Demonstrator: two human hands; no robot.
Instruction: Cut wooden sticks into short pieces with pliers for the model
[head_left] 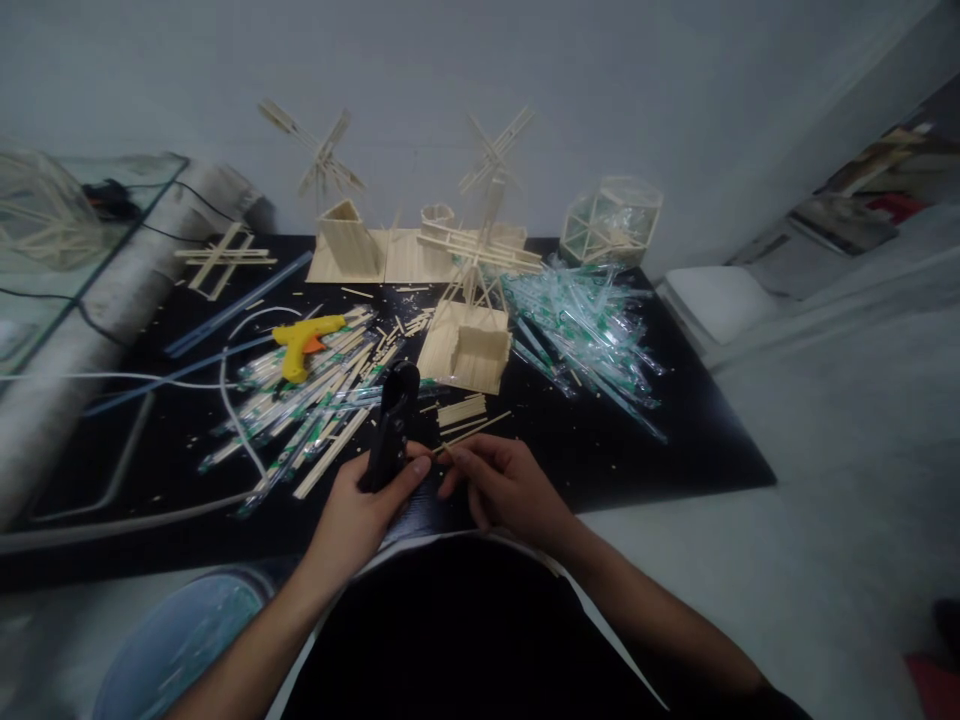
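In the head view, the left hand [371, 495] is clamped around a black tool [391, 425] at the near edge of the bench [637, 470]. The right hand [514, 485], just beside it, pinches a thin wooden stick [448, 449] between thumb and finger, the two sets of fingertips close together; whether the left hand also touches the stick, I cannot tell. Just beyond lies a small row of short sticks [461, 411]. Farther off stands a wooden model [480, 352] with a box-shaped part on its base. To the left, a yellow glue gun [304, 340] rests on a pile of wooden sticks [337, 440], some in plastic wrappers. To the right is a heap of clear and green wrappers [585, 310]. Two windmill-like crosses rise at the far side, near the wall [600, 100].
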